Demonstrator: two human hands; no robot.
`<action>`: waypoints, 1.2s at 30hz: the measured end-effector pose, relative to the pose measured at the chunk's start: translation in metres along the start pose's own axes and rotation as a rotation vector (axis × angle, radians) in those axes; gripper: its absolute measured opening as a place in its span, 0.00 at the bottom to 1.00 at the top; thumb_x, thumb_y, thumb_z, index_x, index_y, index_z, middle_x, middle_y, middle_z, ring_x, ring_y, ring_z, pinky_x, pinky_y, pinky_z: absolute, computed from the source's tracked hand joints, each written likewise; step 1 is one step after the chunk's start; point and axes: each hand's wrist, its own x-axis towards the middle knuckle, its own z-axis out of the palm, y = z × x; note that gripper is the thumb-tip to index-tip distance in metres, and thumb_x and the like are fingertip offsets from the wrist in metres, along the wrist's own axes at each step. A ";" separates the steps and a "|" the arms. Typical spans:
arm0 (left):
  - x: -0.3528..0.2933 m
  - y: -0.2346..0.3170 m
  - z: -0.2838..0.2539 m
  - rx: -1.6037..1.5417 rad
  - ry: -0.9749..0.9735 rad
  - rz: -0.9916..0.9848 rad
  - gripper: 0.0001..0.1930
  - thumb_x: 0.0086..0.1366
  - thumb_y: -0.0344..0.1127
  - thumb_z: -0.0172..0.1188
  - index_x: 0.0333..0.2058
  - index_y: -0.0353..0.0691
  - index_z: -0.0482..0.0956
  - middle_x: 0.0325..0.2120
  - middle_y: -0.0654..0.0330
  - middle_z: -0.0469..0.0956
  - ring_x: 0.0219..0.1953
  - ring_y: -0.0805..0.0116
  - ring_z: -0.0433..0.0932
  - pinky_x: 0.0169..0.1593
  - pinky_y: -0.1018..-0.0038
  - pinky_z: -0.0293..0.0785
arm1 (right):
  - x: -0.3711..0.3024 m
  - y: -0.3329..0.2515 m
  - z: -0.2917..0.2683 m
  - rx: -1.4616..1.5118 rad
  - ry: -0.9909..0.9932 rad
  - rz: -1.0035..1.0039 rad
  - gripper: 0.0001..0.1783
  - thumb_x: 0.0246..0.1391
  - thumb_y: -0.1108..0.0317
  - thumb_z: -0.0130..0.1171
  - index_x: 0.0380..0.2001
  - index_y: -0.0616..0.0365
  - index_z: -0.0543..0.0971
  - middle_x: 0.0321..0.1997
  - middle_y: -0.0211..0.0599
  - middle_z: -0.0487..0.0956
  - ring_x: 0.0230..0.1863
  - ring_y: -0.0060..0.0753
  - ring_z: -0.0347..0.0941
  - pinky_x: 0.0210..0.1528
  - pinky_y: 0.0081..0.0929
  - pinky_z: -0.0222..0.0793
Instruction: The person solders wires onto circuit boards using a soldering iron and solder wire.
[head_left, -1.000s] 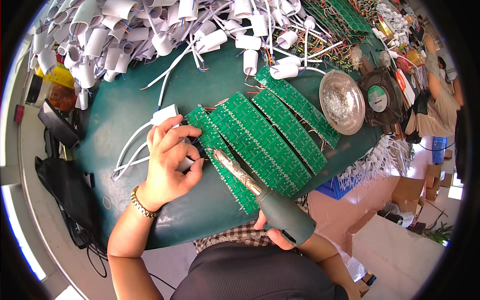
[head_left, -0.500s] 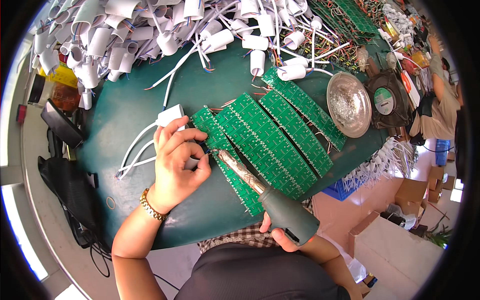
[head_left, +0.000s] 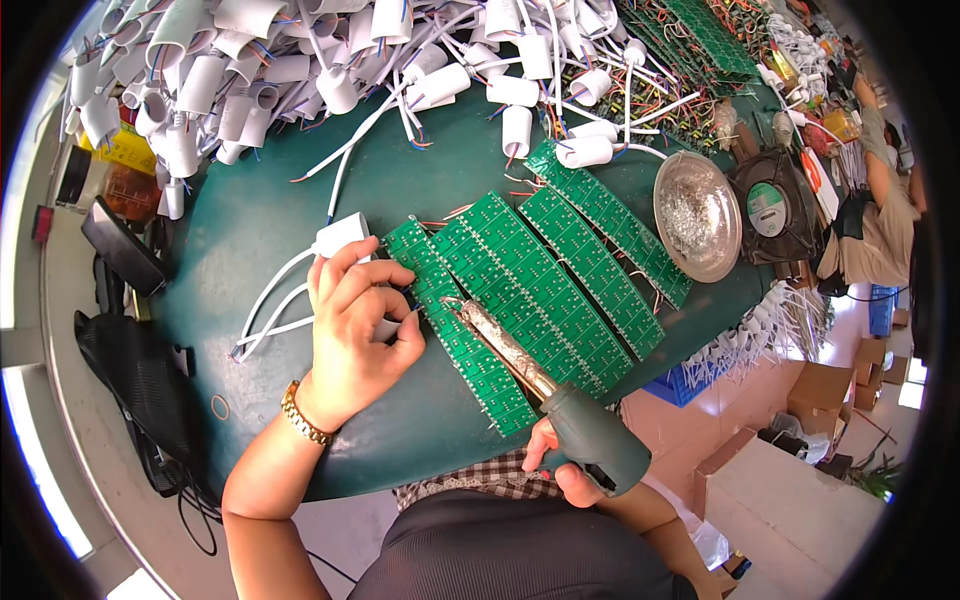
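Observation:
A soldering iron (head_left: 598,440) with a dark grip and a silvery, wrapped barrel is held in my right hand (head_left: 560,470), mostly hidden behind the grip. Its tip points up and left over the leftmost green circuit board strip (head_left: 470,365). My left hand (head_left: 360,325) is closed in a pinch at that strip's left edge. What the fingertips hold is hidden, though a bit of white plastic shows beneath them. A white plastic housing (head_left: 342,234) with white cables lies just beyond my left fingers. More green circuit board panels (head_left: 535,290) lie side by side to the right.
White cable sockets (head_left: 235,110) with bare wire ends are heaped along the far side. A metal dish (head_left: 698,215) and a black fan (head_left: 775,205) stand at the right. Dark-green tabletop (head_left: 250,195) lies beneath. Another person's arm (head_left: 880,180) shows far right.
My right hand has drawn the soldering iron slightly right and toward me, and its tip has moved away from my left fingertips. My left hand has barely moved.

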 end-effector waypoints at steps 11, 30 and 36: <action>0.001 0.002 -0.002 -0.017 -0.022 -0.016 0.10 0.41 0.24 0.63 0.21 0.45 0.72 0.39 0.65 0.77 0.56 0.51 0.69 0.58 0.45 0.54 | -0.013 0.010 -0.007 0.037 0.011 -0.141 0.18 0.52 0.68 0.58 0.45 0.63 0.74 0.35 0.37 0.79 0.36 0.30 0.77 0.41 0.30 0.74; 0.147 -0.020 0.000 0.192 0.052 -0.056 0.15 0.61 0.31 0.63 0.45 0.36 0.73 0.36 0.54 0.79 0.40 0.55 0.79 0.41 0.65 0.74 | -0.062 0.020 -0.016 0.184 0.323 -0.174 0.30 0.57 0.45 0.60 0.49 0.61 0.70 0.38 0.41 0.75 0.32 0.27 0.75 0.31 0.26 0.72; 0.080 -0.034 -0.077 -0.728 0.501 -0.085 0.19 0.67 0.40 0.61 0.50 0.35 0.71 0.40 0.60 0.74 0.42 0.69 0.72 0.49 0.69 0.69 | -0.055 0.015 -0.020 0.200 0.384 -0.141 0.32 0.60 0.42 0.53 0.53 0.58 0.64 0.35 0.45 0.73 0.28 0.31 0.74 0.28 0.27 0.72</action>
